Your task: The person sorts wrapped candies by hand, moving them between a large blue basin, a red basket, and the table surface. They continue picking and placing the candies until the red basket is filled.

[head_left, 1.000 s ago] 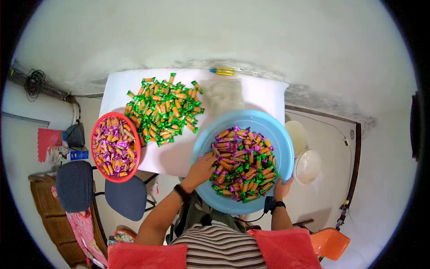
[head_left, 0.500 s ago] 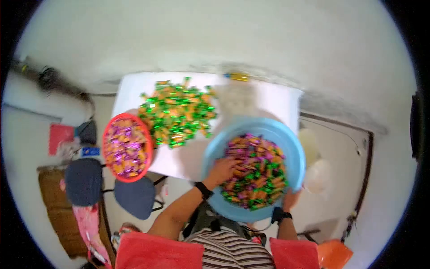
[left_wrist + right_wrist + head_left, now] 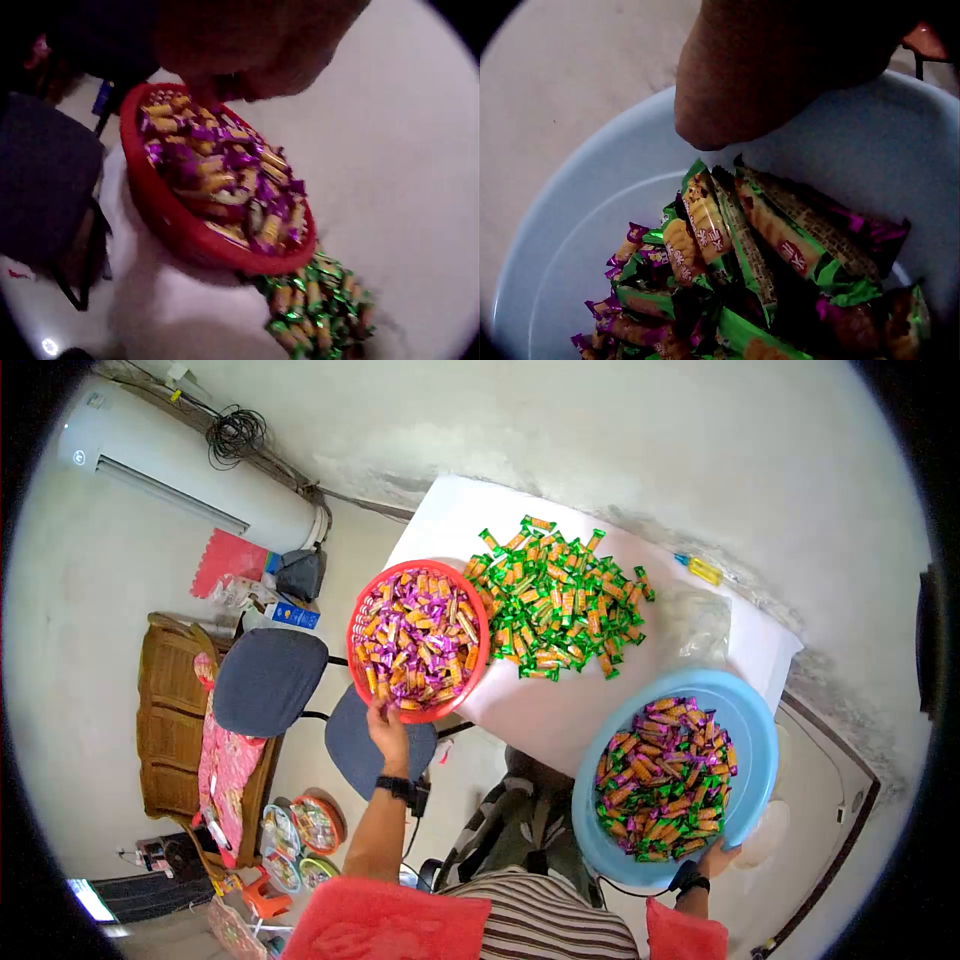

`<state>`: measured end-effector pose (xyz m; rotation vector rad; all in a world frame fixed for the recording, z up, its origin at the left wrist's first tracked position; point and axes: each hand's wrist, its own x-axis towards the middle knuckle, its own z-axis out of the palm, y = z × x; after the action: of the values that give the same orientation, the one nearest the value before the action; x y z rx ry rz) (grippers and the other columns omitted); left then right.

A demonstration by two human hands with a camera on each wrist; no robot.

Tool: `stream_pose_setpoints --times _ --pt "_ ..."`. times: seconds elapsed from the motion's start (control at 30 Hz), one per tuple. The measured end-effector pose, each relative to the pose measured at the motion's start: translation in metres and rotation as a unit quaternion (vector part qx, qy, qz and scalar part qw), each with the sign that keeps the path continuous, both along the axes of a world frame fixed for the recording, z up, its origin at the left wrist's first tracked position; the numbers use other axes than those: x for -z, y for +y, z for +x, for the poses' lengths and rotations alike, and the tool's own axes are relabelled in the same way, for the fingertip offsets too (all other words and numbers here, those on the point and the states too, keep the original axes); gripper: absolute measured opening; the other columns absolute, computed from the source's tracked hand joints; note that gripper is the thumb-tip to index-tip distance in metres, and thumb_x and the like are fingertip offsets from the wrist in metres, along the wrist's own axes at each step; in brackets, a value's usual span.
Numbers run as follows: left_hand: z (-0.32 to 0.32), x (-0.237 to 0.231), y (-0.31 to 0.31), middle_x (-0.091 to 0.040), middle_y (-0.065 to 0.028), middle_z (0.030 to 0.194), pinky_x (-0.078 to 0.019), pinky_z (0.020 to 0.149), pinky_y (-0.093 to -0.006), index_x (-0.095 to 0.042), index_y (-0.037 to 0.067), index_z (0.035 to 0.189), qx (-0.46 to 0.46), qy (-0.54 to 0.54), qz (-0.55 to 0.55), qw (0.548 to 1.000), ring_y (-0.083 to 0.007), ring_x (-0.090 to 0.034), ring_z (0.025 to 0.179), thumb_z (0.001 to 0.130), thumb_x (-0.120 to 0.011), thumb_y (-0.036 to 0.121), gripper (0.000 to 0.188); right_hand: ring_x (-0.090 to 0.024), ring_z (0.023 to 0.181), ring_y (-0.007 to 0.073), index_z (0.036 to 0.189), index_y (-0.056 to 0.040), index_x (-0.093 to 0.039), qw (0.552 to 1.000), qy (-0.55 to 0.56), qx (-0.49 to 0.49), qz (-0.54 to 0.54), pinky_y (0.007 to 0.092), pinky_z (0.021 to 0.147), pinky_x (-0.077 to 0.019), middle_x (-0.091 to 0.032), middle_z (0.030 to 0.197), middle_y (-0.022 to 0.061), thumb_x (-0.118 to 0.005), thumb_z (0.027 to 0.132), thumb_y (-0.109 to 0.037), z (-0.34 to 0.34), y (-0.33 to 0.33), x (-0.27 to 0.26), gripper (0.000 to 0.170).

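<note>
My left hand (image 3: 388, 738) is at the near rim of a red basket (image 3: 352, 650) heaped with purple-wrapped snack packets (image 3: 420, 630). Its fingertips reach over the rim among the packets; I cannot tell whether they pinch one. In the left wrist view the hand (image 3: 262, 52) covers part of the basket's edge. Low on the right, my right hand (image 3: 714, 857) grips the rim of a large blue basin (image 3: 755, 760). That basin holds mixed purple-wrapped and green-wrapped packets (image 3: 665, 780). Green-wrapped packets (image 3: 705, 217) lie just below the right hand in the right wrist view.
A loose pile of green-wrapped packets (image 3: 560, 605) spreads over the white table (image 3: 540, 715). Behind the basin lie a clear plastic bag (image 3: 700, 630) and a yellow bottle (image 3: 700, 569). Dark chairs (image 3: 265, 680) stand to the left, and pale buckets (image 3: 765, 835) beyond the basin.
My left hand has left the blue basin and moved left to the red basket's rim. The head view has turned left. My right hand still holds the basin's rim.
</note>
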<state>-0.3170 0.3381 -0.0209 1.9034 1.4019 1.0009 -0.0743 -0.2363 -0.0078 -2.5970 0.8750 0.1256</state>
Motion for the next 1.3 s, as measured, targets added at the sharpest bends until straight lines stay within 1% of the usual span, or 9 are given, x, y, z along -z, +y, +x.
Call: stream_pose_setpoints --times 0.13,0.17,0.2,0.33,0.53,0.77,0.9,1.17,1.3 --pt "-0.017 0.041 0.023 -0.054 -0.0161 0.104 -0.0391 0.084 -0.0331 -0.052 0.001 0.106 0.075 0.227 0.042 0.97 -0.027 -0.051 0.096 0.079 -0.05 0.007 0.028 -0.05 0.1 0.0351 0.124 -0.003 -0.034 0.994 -0.086 -0.063 -0.017 0.043 0.081 -0.0399 -0.047 0.116 0.0214 -0.057 0.074 -0.03 -0.006 -0.087 0.091 0.061" --pt "0.014 -0.004 0.0 -0.052 -0.0178 0.11 -0.037 0.088 -0.033 -0.052 0.0 0.107 0.092 0.11 -0.14 0.98 -0.0275 -0.048 0.103 0.08 -0.049 0.008 0.028 -0.051 0.098 0.0356 0.122 -0.0032 -0.036 0.992 -0.02 0.011 -0.122 0.0453 0.078 -0.0414 -0.049 0.113 0.0218 -0.059 0.071 -0.032 -0.004 -0.059 0.07 0.063" --pt "0.021 0.01 -0.004 -0.051 -0.0181 0.11 -0.0359 0.089 -0.0328 -0.051 -0.001 0.107 0.144 0.135 0.048 0.979 -0.0277 -0.047 0.104 0.079 -0.048 0.006 0.029 -0.05 0.1 0.0363 0.12 -0.0024 -0.038 0.995 -0.052 -0.023 -0.077 0.0438 0.08 -0.0407 -0.051 0.11 0.022 -0.058 0.072 -0.03 -0.007 -0.078 0.085 0.06" --pt "0.111 -0.061 -0.108 -0.055 -0.0165 0.103 -0.0391 0.084 -0.035 -0.053 -0.001 0.098 0.269 0.041 -0.158 0.949 -0.029 -0.052 0.095 0.075 -0.05 0.0 0.023 -0.05 0.1 0.0366 0.125 -0.0079 -0.033 0.997 -0.049 -0.005 -0.053 0.0411 0.083 -0.0396 -0.05 0.113 0.0176 -0.055 0.075 -0.024 -0.005 -0.051 0.053 0.057" --pt "0.211 -0.052 -0.244 -0.054 -0.0163 0.097 -0.0423 0.079 -0.0399 -0.051 0.001 0.099 0.635 0.185 -0.063 0.747 -0.0321 -0.051 0.09 0.074 -0.055 0.011 0.027 -0.053 0.094 0.0353 0.118 -0.005 -0.039 0.994 -0.102 0.008 0.031 0.0399 0.079 -0.0409 -0.054 0.105 0.0186 -0.054 0.075 -0.018 -0.003 -0.031 0.025 0.047" --pt "0.237 0.091 -0.283 -0.052 -0.0111 0.093 -0.0447 0.072 -0.0359 -0.051 0.006 0.094 0.579 0.43 0.14 0.678 -0.0267 -0.052 0.086 0.078 -0.048 0.011 0.017 -0.053 0.094 0.0354 0.117 -0.0035 -0.039 0.993 -0.097 0.002 0.074 0.0401 0.081 -0.0406 -0.053 0.104 0.0199 -0.054 0.076 -0.021 -0.004 -0.037 0.028 0.046" --pt "0.252 0.064 -0.286 -0.056 -0.01 0.09 -0.0451 0.069 -0.0331 -0.053 0.008 0.092 0.582 0.511 0.133 0.618 -0.0262 -0.056 0.08 0.08 -0.046 0.012 0.015 -0.054 0.092 0.0345 0.115 -0.0034 -0.04 0.993 -0.1 0.012 0.062 0.0394 0.079 -0.041 -0.054 0.102 0.019 -0.054 0.075 -0.02 -0.003 -0.037 0.032 0.045" --pt "0.253 -0.016 -0.263 -0.055 -0.0151 0.086 -0.0453 0.067 -0.0378 -0.056 0.006 0.092 0.595 0.382 -0.038 0.706 -0.0287 -0.056 0.081 0.078 -0.047 0.009 0.017 -0.049 0.101 0.0343 0.119 -0.0031 -0.039 0.995 -0.099 0.013 0.021 0.0391 0.085 -0.0376 -0.05 0.11 0.02 -0.052 0.077 -0.021 -0.008 -0.044 0.041 0.048" --pt "0.209 -0.076 -0.21 -0.053 -0.0104 0.09 -0.0441 0.066 -0.0293 -0.056 0.008 0.1 0.492 0.062 -0.178 0.85 -0.0221 -0.054 0.076 0.077 -0.053 0.005 0.023 -0.045 0.105 0.0312 0.123 -0.0012 -0.035 0.988 -0.12 -0.03 0.091 0.0374 0.09 -0.0332 -0.046 0.115 0.0193 -0.05 0.079 -0.02 -0.005 -0.037 0.038 0.051"
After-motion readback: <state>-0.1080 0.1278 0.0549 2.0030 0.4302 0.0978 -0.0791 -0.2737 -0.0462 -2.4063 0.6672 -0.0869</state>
